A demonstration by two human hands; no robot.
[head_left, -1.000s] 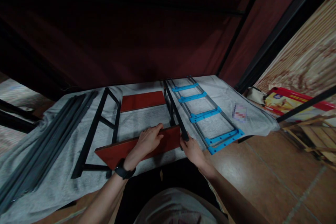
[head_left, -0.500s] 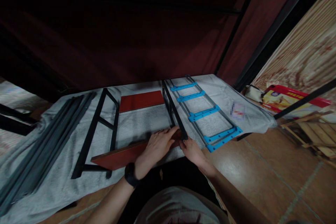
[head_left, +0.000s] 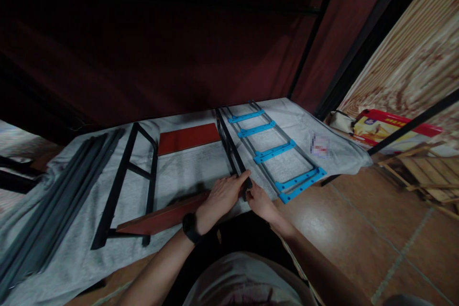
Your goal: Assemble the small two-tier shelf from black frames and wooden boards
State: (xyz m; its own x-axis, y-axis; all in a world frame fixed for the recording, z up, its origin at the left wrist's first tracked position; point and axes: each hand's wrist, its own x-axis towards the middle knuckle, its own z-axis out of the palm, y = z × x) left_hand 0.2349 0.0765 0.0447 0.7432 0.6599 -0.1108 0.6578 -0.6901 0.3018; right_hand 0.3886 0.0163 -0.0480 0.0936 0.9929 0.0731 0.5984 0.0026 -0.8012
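Observation:
A black metal frame (head_left: pixel 229 146) lies on a grey cloth (head_left: pixel 186 167), with a second black side frame (head_left: pixel 124 179) to its left. A red wooden board (head_left: pixel 161 217) sits across the near ends of both frames. My left hand (head_left: pixel 224 196), with a black watch at the wrist, presses on the board's right end, fingers reaching the frame's near end. My right hand (head_left: pixel 260 201) grips that near end of the black frame. Another red board (head_left: pixel 188 137) lies farther back between the frames.
A grey rail frame with several blue cross brackets (head_left: pixel 274 150) lies right of the hands. A bundle of dark grey bars (head_left: pixel 53 201) lies at the left. Red packaging (head_left: pixel 390 129) and wooden slats (head_left: pixel 426 167) sit at the right over a brown tiled floor.
My left hand has slid right along the red board to the frame's near end. The board has dropped flatter and shows less of its face. My right hand stays on the frame.

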